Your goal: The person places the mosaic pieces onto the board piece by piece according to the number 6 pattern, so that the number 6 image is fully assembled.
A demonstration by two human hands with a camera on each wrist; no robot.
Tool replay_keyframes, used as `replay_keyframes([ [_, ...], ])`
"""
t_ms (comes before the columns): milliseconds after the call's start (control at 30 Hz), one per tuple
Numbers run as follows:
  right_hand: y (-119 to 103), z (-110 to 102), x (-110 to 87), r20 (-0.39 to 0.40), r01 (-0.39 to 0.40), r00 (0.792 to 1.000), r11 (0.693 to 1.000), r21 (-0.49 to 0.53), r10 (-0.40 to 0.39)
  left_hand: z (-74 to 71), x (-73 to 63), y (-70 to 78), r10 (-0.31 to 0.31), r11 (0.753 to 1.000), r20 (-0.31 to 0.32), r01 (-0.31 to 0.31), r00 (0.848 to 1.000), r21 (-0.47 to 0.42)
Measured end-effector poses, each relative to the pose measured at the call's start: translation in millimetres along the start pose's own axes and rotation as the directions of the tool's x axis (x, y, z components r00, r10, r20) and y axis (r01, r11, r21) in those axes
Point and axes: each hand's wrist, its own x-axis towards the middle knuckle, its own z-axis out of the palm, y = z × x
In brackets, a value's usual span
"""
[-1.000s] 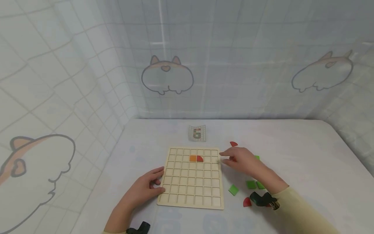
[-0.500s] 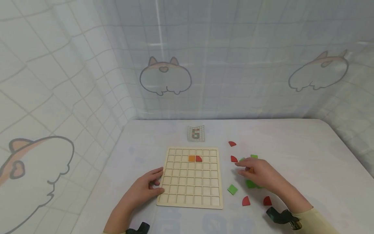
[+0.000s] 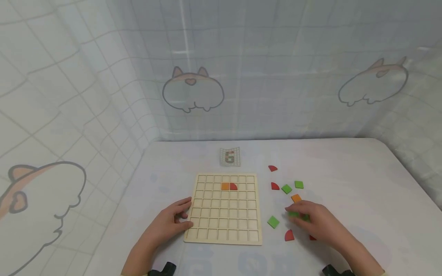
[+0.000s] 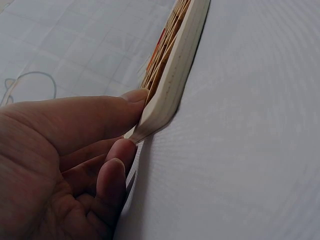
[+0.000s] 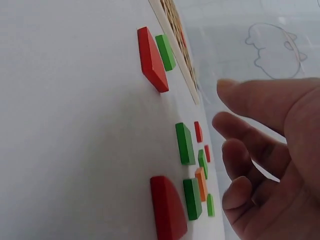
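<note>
A pale wooden grid board [image 3: 221, 214] lies flat on the table. An orange square [image 3: 225, 186] and a red quarter-circle [image 3: 233, 186] sit side by side in its second row. My left hand [image 3: 172, 218] holds the board's left edge, thumb on the rim [image 4: 162, 100] and fingers against the side. To the right of the board my right hand [image 3: 317, 220] hovers with relaxed fingers over two green square tiles [image 5: 184, 144]. It holds nothing; in the right wrist view there is a gap between its fingers and the tiles. Just beyond it lies a loose orange square [image 3: 296, 198].
Several loose pieces lie right of the board, among them a green square [image 3: 273, 222], a red quarter-circle [image 3: 289, 235] and another red quarter-circle [image 3: 272, 168]. Behind the board is a small gridded card [image 3: 229, 156] with a coloured pattern. A patterned curtain [image 3: 262, 76] encloses the table.
My right hand has moved from beside the board's upper right edge, toward me and rightward, to over the green tiles. My left hand stays at the board's edge.
</note>
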Motion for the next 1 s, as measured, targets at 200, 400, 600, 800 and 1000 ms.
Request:
replay_keyframes([
  [200, 5.1, 0.9, -8.0, 0.030, 0.053, 0.998, 0.998, 0.027, -0.054, 0.4, 0.6, 1.4, -0.007, 1.000, -0.007, 0.008, 1.000, 0.012],
  [400, 10.9, 0.7, -14.6, 0.132, 0.101, 0.985, 0.994, 0.047, -0.106, 0.7, 1.3, 2.9, -0.013, 1.000, -0.006, 0.013, 1.000, 0.012],
  [600, 15.0, 7.8, -19.4, 0.141, 0.233, 0.962, 0.972, 0.013, -0.232, 0.5, 0.8, 4.0, -0.024, 1.000, -0.012, 0.025, 1.000, 0.009],
  [800, 16.7, 15.6, -21.0, 0.103, 0.304, 0.948, 0.952, -0.033, -0.299, 0.8, 1.7, 3.4, -0.024, 1.000, -0.008, 0.025, 1.000, 0.007],
  [1000, 15.7, 17.7, -21.8, 0.080, 0.317, 0.947, 0.945, -0.078, -0.311, 0.6, 0.9, 4.0, -0.026, 1.000, -0.005, 0.026, 1.000, -0.001],
])
